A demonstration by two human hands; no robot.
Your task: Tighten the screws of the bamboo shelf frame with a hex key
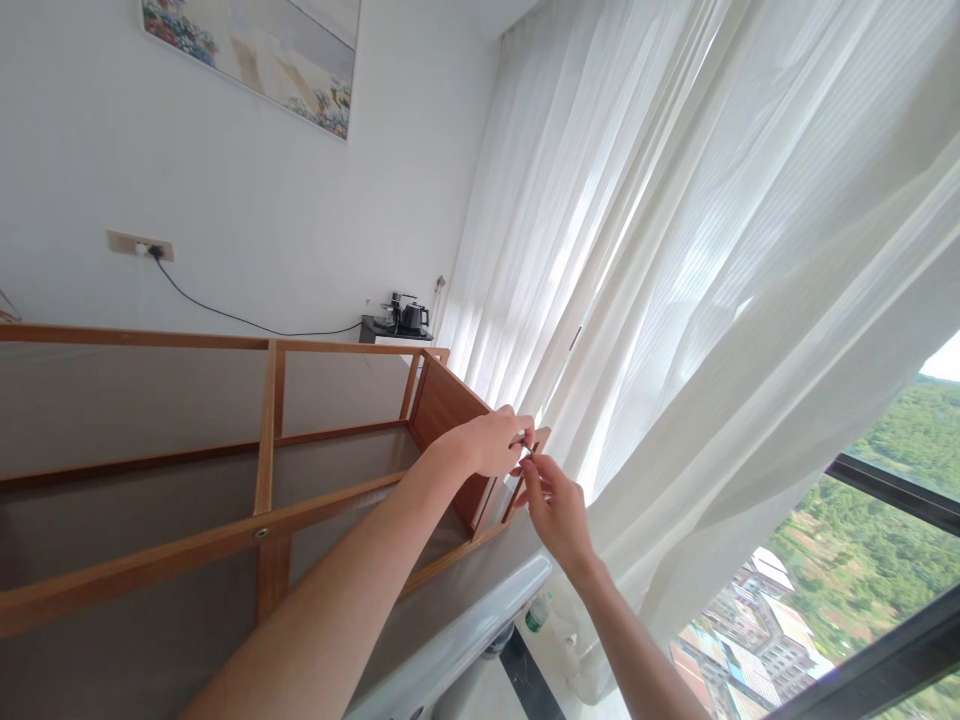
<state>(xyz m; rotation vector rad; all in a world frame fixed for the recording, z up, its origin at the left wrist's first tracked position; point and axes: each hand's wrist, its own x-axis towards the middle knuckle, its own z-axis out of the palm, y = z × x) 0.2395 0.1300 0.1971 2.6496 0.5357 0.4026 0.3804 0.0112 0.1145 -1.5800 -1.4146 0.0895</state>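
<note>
A reddish-brown wooden furniture frame (266, 440) with long rails, cross bars and a solid end panel (450, 400) stretches from the left edge to the middle. My left hand (496, 442) is over the panel's near corner, its fingers curled in a pinch. Just below and to the right, my right hand (556, 508) has thumb and fingers pressed together, almost touching the left fingertips. A small dark thin piece (527, 447) shows between the two sets of fingers, too small to name. The fingertips partly cover the frame's end there.
White curtains (660, 250) hang close on the right, beside a window overlooking buildings and trees. A dark kettle (414, 318) stands on a small cabinet behind the frame. A black cord (225, 312) runs along the wall. A green-labelled bottle (538, 612) is on the floor.
</note>
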